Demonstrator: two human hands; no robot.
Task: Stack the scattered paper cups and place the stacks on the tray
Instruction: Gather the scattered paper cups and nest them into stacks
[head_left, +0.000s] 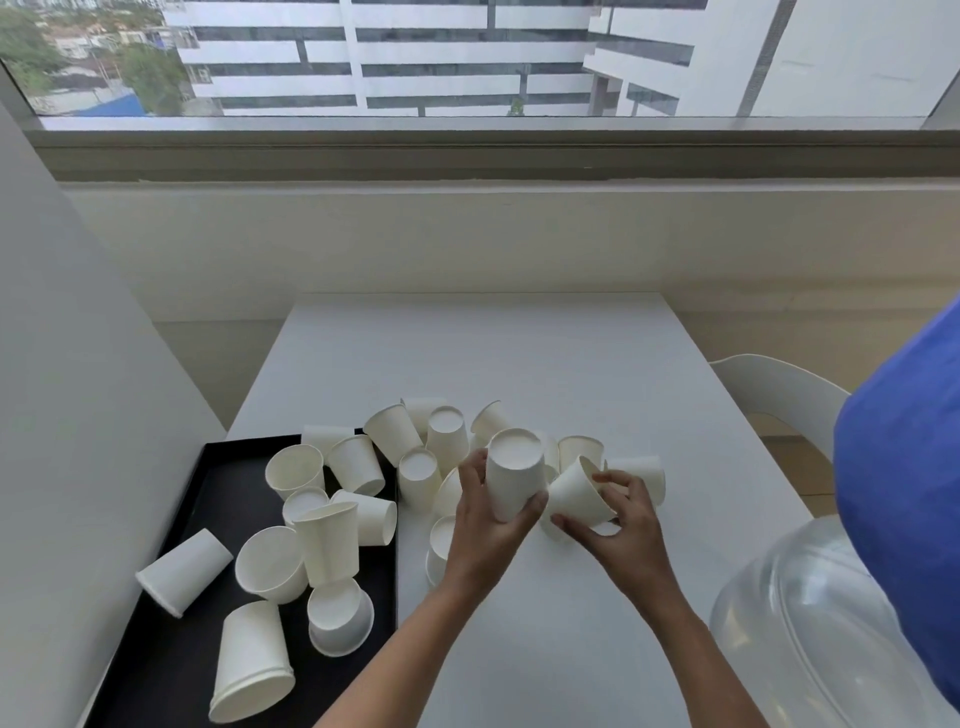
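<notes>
Left grip (485, 525) clasps inverted white paper cup (513, 480); right grip (626, 527) pinches tilted white paper cup (574, 493). Judged light, thin-walled, easily crushed: hold mid-wall, gently

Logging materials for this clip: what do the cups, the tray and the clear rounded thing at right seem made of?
The cups look like matte white paper: rolled rims, a side seam on one. The tray is matte black with a low rim, plastic or coated board, unclear. The clear rounded thing is glossy and transparent, probably plastic, possibly glass.
</notes>
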